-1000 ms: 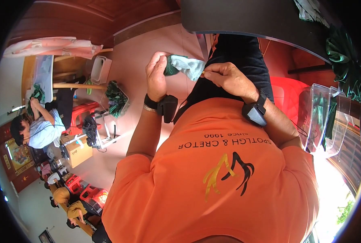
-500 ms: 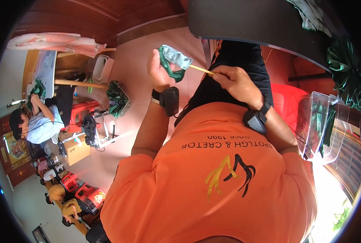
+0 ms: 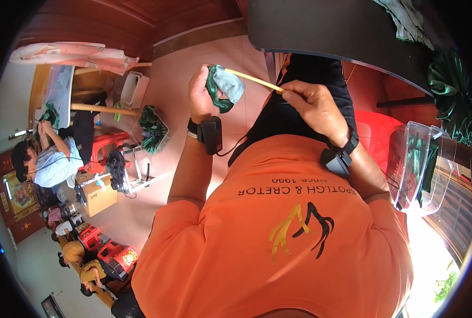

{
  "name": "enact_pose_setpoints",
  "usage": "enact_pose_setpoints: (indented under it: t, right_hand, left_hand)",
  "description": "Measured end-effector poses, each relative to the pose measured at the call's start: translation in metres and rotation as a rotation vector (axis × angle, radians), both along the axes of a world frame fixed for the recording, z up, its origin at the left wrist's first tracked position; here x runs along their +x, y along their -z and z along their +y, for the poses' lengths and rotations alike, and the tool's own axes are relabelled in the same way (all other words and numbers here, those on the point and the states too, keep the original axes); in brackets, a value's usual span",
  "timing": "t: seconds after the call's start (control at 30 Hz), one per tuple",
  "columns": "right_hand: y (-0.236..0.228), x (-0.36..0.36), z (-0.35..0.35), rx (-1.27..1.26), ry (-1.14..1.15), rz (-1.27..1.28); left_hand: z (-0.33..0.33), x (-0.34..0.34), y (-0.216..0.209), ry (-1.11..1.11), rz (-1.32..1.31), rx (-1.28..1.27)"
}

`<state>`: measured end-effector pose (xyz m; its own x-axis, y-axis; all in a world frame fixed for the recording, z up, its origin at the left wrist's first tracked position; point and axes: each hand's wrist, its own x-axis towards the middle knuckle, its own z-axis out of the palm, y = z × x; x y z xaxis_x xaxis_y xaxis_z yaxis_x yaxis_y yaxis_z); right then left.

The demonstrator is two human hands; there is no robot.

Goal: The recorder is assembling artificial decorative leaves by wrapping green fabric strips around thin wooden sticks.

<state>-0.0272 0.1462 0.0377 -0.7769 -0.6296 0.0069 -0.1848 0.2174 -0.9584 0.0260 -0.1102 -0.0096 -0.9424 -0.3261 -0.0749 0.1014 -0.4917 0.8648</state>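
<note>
My left hand (image 3: 199,96) is closed around a small bunched piece of shiny dark green cloth (image 3: 213,85) with a pale grey-blue part (image 3: 230,86) on its right side. From the right, a thin yellow stick (image 3: 254,79) reaches to the top of that pale part. Whether its tip goes inside the cloth I cannot tell. The stick's other end is pinched between thumb and fingers of my right hand (image 3: 318,109), above my dark trousers.
A dark table (image 3: 331,29) stands ahead, with grey cloth (image 3: 403,20) and green cloths (image 3: 450,90) at its right. Clear plastic bins (image 3: 421,164) are at my right by a red chair (image 3: 373,130). At left, another person (image 3: 56,159) handles green cloth; a cardboard box (image 3: 99,196) stands nearby.
More of the yellow stick shows between my hands. The cloth has turned and its pale part hangs lower. My hands have moved slightly apart.
</note>
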Motion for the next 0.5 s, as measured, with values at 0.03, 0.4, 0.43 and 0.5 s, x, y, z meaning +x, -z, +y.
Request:
enact_pose_setpoints:
  t: [0.03, 0.4, 0.43, 0.5]
  right_hand:
    - [0.004, 0.001, -0.002, 0.000, -0.002, 0.000]
    - [0.028, 0.015, -0.015, -0.078, -0.017, -0.199]
    - [0.029, 0.017, -0.016, -0.134, 0.008, -0.317]
    - [0.033, 0.018, -0.017, -0.164, 0.017, -0.375]
  left_hand:
    - [0.004, -0.001, -0.003, -0.002, 0.000, 0.000]
    - [0.045, -0.007, -0.022, 0.009, 0.036, -0.167]
    - [0.049, -0.007, -0.020, 0.026, -0.052, -0.151]
    - [0.061, -0.005, -0.015, -0.032, -0.042, -0.163]
